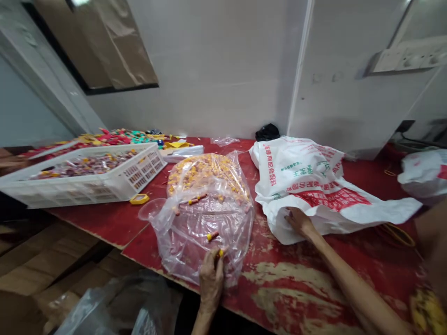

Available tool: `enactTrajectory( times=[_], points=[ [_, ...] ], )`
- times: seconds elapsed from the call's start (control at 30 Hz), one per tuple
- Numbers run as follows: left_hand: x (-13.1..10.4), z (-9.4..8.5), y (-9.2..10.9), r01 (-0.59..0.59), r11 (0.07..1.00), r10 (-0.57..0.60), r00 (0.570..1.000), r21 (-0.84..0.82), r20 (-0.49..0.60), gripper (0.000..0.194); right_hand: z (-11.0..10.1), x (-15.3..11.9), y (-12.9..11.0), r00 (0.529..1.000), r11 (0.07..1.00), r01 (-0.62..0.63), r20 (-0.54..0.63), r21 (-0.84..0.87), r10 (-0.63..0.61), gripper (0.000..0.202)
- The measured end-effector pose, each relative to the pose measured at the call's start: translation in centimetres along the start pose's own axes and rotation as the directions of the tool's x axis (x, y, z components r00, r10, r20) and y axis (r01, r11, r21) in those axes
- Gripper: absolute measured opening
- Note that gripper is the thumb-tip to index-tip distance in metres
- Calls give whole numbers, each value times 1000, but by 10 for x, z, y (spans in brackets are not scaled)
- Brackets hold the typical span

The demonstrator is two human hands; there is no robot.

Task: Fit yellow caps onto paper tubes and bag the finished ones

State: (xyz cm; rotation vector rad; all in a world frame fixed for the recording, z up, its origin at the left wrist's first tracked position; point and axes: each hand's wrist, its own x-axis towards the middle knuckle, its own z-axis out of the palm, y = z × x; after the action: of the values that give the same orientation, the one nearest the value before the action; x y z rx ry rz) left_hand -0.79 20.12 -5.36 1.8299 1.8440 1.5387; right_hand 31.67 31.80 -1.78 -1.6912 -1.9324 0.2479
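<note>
My left hand [211, 275] is closed, its fingers pinching a small yellow-ended brown stick [221, 252] over the front part of a clear plastic bag [209, 221]. Another such stick [212, 235] lies on the plastic just beyond the fingertips. Many small yellow and brown pieces [207, 174] fill the far end of that bag. At the mouth of a white woven sack [296, 174] with red and green print is my right hand [299, 222]. Its fingertips are blurred against the sack's edge, so their grip is unclear.
A white plastic crate [115, 188] of small wrapped pieces stands at the left, beside a yellow-rimmed object [139, 199]. Colourful pieces [125, 136] are heaped behind it. A black bundle [267, 132] rests by the wall. Cardboard [52, 253] lies below the red table's [279, 274] front edge.
</note>
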Motion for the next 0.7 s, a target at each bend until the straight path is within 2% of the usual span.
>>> enactTrajectory(
  times=[0.13, 0.23, 0.27, 0.33, 0.43, 0.5, 0.57, 0.7],
  points=[
    [-1, -3, 5, 119, 992, -123, 988, -44, -91, 28, -13, -53, -5, 999, 989, 10, 42, 147, -16, 35],
    [-7, -10, 30, 126, 983, -139, 986, -132, -97, 29, -24, -96, -17, 997, 968, 24, 67, 248, -42, 35],
    [-11, -12, 41, 148, 970, -165, 984, -195, -72, 29, -27, -109, -23, 996, 962, 23, 80, 272, -46, 35],
    [-21, -16, 64, 249, 891, -247, 967, -380, 54, 28, -30, -128, -37, 993, 945, 24, 103, 327, -61, 33],
    [-37, -21, 90, 430, 682, -337, 903, -591, 269, 27, -31, -146, -61, 982, 908, 48, 147, 416, -120, 27],
    [-45, -25, 99, 490, 608, -364, 871, -624, 330, 25, -32, -154, -78, 967, 897, 78, 184, 434, -174, 26],
    [-52, -29, 102, 514, 585, -377, 857, -627, 351, 23, -34, -158, -91, 945, 897, 140, 213, 419, -247, 29],
    [-63, -37, 103, 591, 475, -404, 804, -652, 436, 23, -31, -161, -103, 891, 838, 308, 174, 450, -421, 32]
  ],
)
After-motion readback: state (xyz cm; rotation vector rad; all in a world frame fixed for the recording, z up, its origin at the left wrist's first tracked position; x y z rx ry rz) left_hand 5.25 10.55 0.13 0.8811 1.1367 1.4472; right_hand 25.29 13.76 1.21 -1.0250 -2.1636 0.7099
